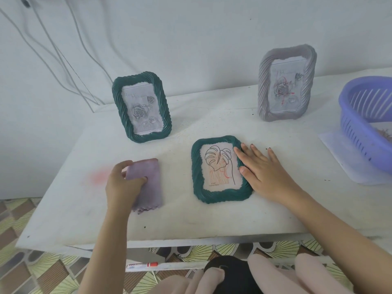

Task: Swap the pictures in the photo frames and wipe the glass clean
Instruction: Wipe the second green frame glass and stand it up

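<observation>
White table (212, 219): your left hand (123, 187) pinches purple folded cloth (150, 187); spread right hand (267, 172) steadies green ribbed frame (196, 172). Wiping should come next.

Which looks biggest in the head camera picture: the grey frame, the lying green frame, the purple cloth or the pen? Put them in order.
1. Grey frame and lying green frame: about alike, and the green one is nearer, so unranked.
2. Purple cloth, partly under the left hand.
3. Pen, smallest.
</observation>
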Motion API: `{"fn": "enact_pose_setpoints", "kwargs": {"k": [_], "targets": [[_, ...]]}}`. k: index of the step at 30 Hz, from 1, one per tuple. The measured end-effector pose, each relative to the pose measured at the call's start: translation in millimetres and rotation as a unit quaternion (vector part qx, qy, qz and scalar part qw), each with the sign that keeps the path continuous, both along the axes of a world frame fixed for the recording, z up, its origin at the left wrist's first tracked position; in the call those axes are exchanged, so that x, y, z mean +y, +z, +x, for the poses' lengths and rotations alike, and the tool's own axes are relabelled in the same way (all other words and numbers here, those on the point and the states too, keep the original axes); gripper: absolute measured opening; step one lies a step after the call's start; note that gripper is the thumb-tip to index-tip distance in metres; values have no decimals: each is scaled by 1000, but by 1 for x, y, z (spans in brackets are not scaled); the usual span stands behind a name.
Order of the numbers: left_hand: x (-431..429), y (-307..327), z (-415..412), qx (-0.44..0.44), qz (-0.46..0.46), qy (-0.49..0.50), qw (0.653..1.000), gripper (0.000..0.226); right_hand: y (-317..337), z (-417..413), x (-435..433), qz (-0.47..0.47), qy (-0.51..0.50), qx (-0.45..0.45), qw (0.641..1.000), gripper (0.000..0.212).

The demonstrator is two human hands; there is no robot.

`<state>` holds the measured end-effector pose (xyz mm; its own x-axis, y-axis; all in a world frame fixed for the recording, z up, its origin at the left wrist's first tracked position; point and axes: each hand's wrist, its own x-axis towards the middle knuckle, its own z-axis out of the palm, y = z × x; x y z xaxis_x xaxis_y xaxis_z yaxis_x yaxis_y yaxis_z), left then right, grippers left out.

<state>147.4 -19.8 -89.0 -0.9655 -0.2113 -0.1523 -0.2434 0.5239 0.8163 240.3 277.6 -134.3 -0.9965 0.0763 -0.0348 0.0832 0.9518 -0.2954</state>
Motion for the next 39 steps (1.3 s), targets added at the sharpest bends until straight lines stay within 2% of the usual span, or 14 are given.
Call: {"fn": "enact_pose_setpoints", "kwargs": {"k": [7,10,12,14,17,19,21,24,27,29,32,34,36,39], "targets": [[5,24,2,-89,225,-75,967,31,5,1,-2,-45,-19,7,999,62],[16,32,6,-71,313,-118,940,28,11,6,-11,-103,-23,75,992,59],[30,37,10,-61,352,-147,922,27,20,10,-23,-187,-17,131,973,53],[48,40,17,-64,388,-176,902,27,33,13,-38,-311,-14,150,938,47],[76,37,27,-81,422,-206,879,26,48,14,-57,-520,-31,145,841,49],[90,31,30,-82,431,-232,868,25,52,11,-64,-601,-50,155,782,55],[98,23,32,-69,415,-257,870,22,54,8,-64,-619,-76,173,762,61],[100,8,30,9,312,-282,907,28,51,5,-52,-557,-93,178,806,64],[89,-7,29,99,120,-340,927,51,44,1,-37,-499,-91,128,852,64],[80,-16,28,112,10,-397,911,77,40,-2,-31,-420,-86,100,898,64],[71,-27,26,119,-94,-450,880,103,34,-2,-29,-195,-66,116,972,64],[69,-31,26,120,-119,-465,869,110,31,0,-36,-95,-51,154,982,60],[66,-33,24,125,-155,-477,856,117,27,2,-47,-62,-21,151,986,56],[60,-36,21,161,-255,-479,825,115,17,5,-61,-16,-6,32,999,73]]}}
